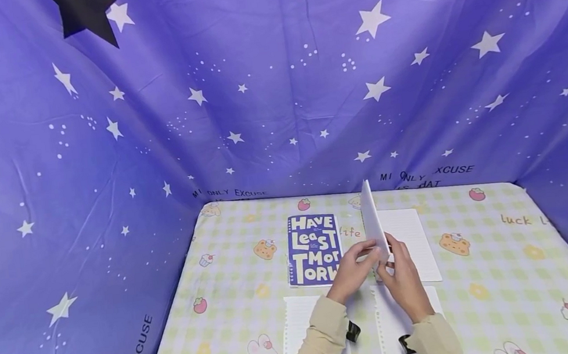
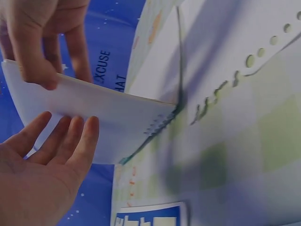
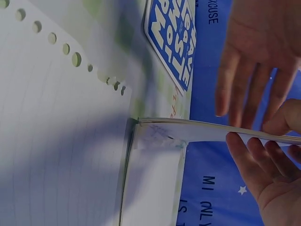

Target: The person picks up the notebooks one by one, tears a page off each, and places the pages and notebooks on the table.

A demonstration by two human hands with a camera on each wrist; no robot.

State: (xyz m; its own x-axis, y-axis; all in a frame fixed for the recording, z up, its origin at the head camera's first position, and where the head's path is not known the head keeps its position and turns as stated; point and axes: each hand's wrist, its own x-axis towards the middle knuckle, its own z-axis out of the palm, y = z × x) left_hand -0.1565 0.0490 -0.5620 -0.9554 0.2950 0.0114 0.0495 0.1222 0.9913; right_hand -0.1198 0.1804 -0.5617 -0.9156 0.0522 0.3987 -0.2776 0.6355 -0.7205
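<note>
An opened loose-leaf notebook lies right of the table's middle, its lined page [image 1: 409,238] flat. Its other part, a thin stack of notebook pages [image 1: 371,217], stands nearly upright along the holed edge. My right hand [image 1: 403,283] pinches this stack between thumb and fingers, as the right wrist view shows. On the stack's left face, my left hand [image 2: 47,174] has its fingers spread and nearly straight, the tips right at the paper. A blue notebook [image 1: 314,249] with large white lettering lies flat to the left.
Punched loose sheets lie nearer me, one stack [image 1: 300,315] under my left forearm and another [image 1: 392,322] by my right wrist. A checked cloth [image 1: 245,298] with printed cartoons covers the table. Purple star-printed curtains [image 1: 273,84] enclose the back and sides.
</note>
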